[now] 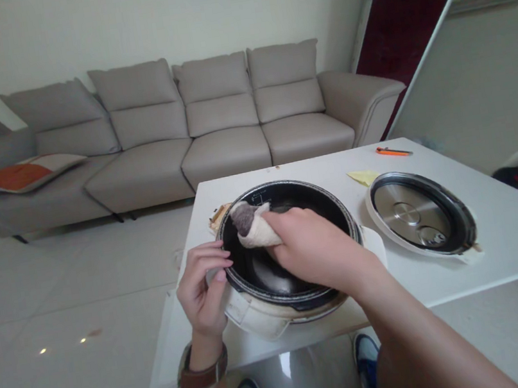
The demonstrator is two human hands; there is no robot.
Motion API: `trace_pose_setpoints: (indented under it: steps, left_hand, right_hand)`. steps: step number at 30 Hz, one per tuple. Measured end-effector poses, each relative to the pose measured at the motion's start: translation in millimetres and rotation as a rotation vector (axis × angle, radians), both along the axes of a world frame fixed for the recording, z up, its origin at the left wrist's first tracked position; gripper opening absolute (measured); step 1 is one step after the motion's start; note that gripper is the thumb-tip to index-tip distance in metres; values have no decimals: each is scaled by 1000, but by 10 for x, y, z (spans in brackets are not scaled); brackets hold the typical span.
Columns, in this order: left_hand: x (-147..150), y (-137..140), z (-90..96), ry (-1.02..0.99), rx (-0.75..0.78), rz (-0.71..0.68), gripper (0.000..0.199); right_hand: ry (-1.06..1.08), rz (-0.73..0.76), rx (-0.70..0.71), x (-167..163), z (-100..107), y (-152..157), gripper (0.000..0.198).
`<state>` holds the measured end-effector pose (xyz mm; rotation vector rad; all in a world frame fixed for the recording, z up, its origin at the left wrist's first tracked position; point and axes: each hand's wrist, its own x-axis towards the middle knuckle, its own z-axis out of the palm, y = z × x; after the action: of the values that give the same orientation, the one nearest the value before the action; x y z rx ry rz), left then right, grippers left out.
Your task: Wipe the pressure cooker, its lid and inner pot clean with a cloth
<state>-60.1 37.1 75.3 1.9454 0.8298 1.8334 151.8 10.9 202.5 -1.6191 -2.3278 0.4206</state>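
Holding cloth (pixel 258 230) inside black pot (pixel 329 208)

Cloth, white and gray, is bunched and pinched in the fingers of the right hand (pixel 307 238), toward the pot's far-left inner wall. Left rim is touched by fingertips of the left hand (pixel 205 286), fingers curved; whether the rim is pinched cannot be told. Black pot is seated in white cooker body (pixel 258 320), placed on white table (pixel 514 240). Lid (pixel 401 213) is laid inner side up at right; yellow sheet (pixel 362 177) and orange tool (pixel 393 152) are seen beyond, then gray sofa (pixel 222 144)
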Motion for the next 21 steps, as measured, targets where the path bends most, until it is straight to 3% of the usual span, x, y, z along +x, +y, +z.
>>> trace_pose_setpoints:
  steps: [4,8,12,16,18,21]
  left_hand:
    - [-1,26,-48,-36,-7,60,14]
    - [-1,39,-71,-26,-8,74,18]
    - [-2,26,-57,-18,1,46,18]
    - [-12,5,-39,0,-14,24,15]
    - [-17,-2,-35,4,-21,15,15]
    - [-19,-3,-39,5,-21,12,15]
  right_hand:
    - [-12,338,-167,-91,-124,49,27]
    - [23,441,-302,118,-36,63,20]
    - [91,341,-410,422,137,22,18]
    - [144,120,-164,506,241,-20,29]
    - [112,15,-45,409,227,-32,36]
    - [37,-54,16,154,113,-38,40]
